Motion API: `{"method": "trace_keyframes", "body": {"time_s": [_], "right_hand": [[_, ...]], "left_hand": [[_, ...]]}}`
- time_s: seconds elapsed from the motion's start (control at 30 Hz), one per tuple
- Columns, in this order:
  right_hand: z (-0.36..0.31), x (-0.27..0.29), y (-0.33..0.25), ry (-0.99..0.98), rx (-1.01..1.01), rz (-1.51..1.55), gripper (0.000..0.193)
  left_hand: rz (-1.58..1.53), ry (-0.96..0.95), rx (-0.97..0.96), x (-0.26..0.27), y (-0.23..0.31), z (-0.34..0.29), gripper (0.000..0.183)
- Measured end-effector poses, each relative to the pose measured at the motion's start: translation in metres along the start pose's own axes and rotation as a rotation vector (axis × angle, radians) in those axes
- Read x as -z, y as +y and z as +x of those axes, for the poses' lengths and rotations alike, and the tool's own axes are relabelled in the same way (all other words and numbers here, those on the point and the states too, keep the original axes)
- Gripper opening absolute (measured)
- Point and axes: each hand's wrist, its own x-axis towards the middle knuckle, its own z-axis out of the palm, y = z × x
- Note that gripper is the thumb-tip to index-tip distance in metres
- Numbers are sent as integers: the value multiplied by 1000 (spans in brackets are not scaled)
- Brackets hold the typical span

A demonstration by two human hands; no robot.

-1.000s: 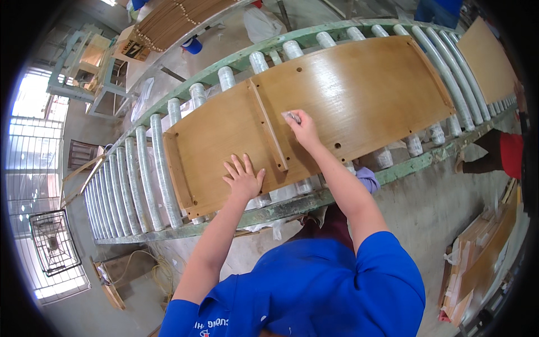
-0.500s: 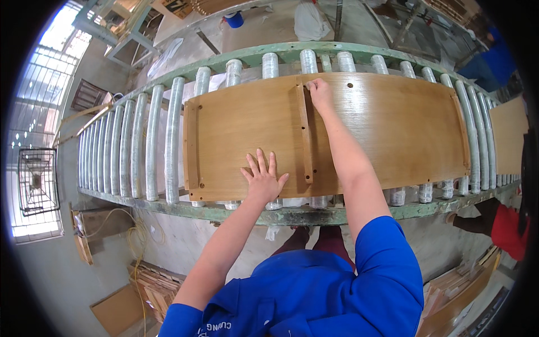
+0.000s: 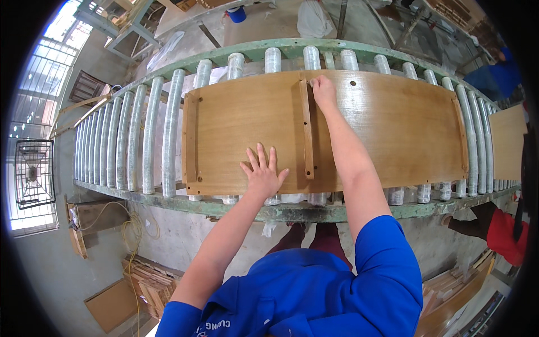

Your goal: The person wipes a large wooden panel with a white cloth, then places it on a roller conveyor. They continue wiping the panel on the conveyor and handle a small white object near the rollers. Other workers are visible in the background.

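A long varnished wooden panel (image 3: 247, 118) lies on the conveyor, with narrow strips along both ends and a wooden crossbar (image 3: 307, 132) near its middle. Small dark holes show in the panel and the crossbar. My left hand (image 3: 264, 173) rests flat on the panel's near part, left of the crossbar, fingers spread and holding nothing. At the crossbar's far end my right hand (image 3: 324, 92) is closed, its fingers bent down against the panel beside the bar. Whatever those fingers pinch is hidden or too small to name.
Plastic-wrapped rollers (image 3: 150, 132) run left and right in a green metal frame (image 3: 185, 205). Another wooden panel (image 3: 507, 136) stands at the right. Stacked boards (image 3: 154, 289) lie on the floor at the lower left. A person in red (image 3: 507, 236) is at the right edge.
The view has shifted slightly. My left hand stays flat on the panel, and my right hand stays closed at the crossbar's far end with a small change in finger pose.
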Motion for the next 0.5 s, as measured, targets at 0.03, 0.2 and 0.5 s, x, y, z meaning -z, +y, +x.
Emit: {"method": "trace_keyframes", "body": {"time_s": [0.03,0.2,0.5], "right_hand": [[-2,1,1,5,-3,4,21],[-28,9,-1,24,31,30,19],[-98,38,-10,-37,29,88,18]], "left_hand": [[0,1,-3,1,0,1,75],[13,26,5,-5,-1,0,76],[1,34,17,-3,0,-3,75]]}}
